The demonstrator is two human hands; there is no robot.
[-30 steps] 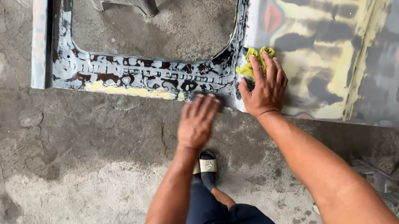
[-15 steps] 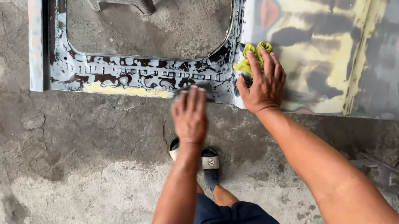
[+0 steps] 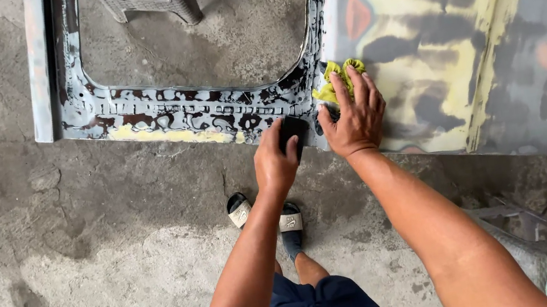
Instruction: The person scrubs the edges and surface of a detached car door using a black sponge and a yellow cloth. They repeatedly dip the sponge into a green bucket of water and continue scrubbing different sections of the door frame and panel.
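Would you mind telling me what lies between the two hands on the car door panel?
In the head view, only a narrow strip of the wet door panel edge lies between the left hand, holding a dark block, and the right hand on the yellow cloth.

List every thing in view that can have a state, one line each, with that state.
Left hand: gripping a small dark sanding block against the panel's lower edge.
Right hand: flat, pressing a yellow cloth onto the panel.
Car door panel: lying flat, paint patchy and sanded, frame wet.
Window opening: empty, no glass.
Concrete floor: cracked, damp in patches.
Plastic stool: upright behind the opening.
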